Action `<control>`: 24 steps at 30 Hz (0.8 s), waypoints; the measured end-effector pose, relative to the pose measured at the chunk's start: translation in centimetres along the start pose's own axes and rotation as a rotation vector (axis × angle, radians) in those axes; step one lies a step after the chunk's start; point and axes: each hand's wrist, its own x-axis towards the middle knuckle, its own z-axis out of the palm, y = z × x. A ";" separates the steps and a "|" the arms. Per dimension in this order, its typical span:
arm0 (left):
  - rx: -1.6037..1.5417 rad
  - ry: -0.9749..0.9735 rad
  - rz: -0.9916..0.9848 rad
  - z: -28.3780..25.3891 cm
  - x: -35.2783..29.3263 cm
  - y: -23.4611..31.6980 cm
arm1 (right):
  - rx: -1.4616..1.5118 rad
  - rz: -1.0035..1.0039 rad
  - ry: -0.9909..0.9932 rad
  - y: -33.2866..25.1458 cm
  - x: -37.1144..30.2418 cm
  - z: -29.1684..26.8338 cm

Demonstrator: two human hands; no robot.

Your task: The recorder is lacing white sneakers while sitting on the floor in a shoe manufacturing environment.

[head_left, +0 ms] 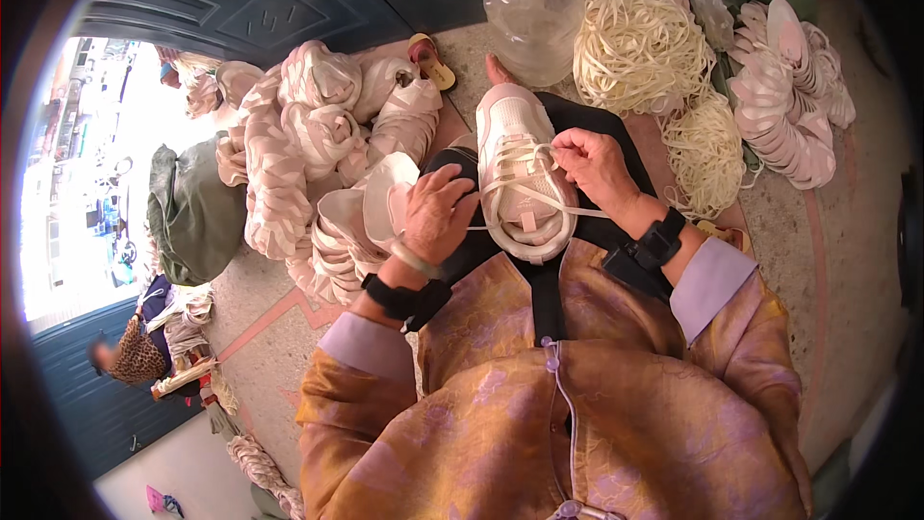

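A pale pink-and-white sneaker [520, 150] rests on my lap, toe pointing away from me and heel opening toward me. A flat cream shoelace [537, 195] runs through some of its eyelets, with loose lengths crossing the tongue and collar. My right hand [599, 170] pinches the lace between thumb and fingertips at the right eyelet row. Left of the shoe, my left hand [438, 212] hovers with bent fingers apart, and nothing shows in its grasp. A thin length of lace passes between that hand and the shoe's collar.
Bundled pink-white shoe parts [318, 135] heap on the floor at left. Ahead stand a clear jug [532, 20] with a red cap and a mound of cream laces [643, 44]. More stacked shoe parts [784, 101] lie at right. Another person [140, 352] is far left.
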 end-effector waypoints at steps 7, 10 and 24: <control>-0.188 -0.062 0.059 0.6 0.7 0.3 | 0.494 0.321 -0.342 -1.5 0.2 -1.7; -0.314 -0.111 0.021 0.4 0.7 0.8 | 0.410 0.222 -0.430 -1.9 -0.2 -1.8; -0.287 -0.071 -0.034 -0.3 1.5 2.9 | 0.516 0.275 -0.285 -0.7 -0.8 -2.0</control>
